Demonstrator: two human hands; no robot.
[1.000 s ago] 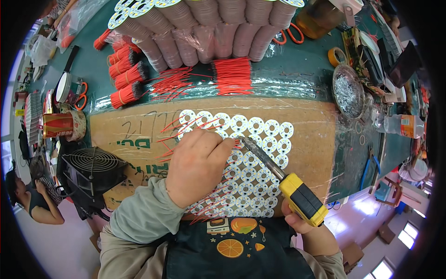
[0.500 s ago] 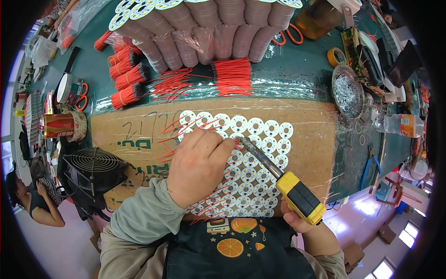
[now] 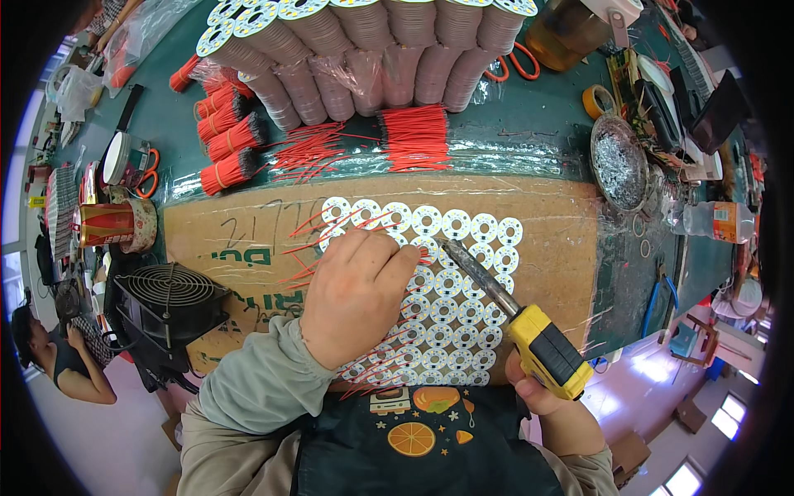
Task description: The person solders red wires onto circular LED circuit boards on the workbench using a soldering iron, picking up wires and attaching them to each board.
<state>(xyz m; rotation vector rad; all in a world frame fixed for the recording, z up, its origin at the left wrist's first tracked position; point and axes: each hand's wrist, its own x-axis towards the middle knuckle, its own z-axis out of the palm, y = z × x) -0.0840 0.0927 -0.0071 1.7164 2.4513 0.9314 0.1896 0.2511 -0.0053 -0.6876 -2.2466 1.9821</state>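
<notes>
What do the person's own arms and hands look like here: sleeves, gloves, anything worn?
Both hands are bare, with no gloves, rings or watch showing. The left hand comes out of a long, loose sleeve in pale grey-green, bunched at the wrist. The right hand shows little beyond the wrist, with a similar pale sleeve edge at the lower frame.

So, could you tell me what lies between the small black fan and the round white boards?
In the head view, bare brown cardboard with handwriting on it, and red wires sticking out from the boards; the left hand rests further right of the fan.
</notes>
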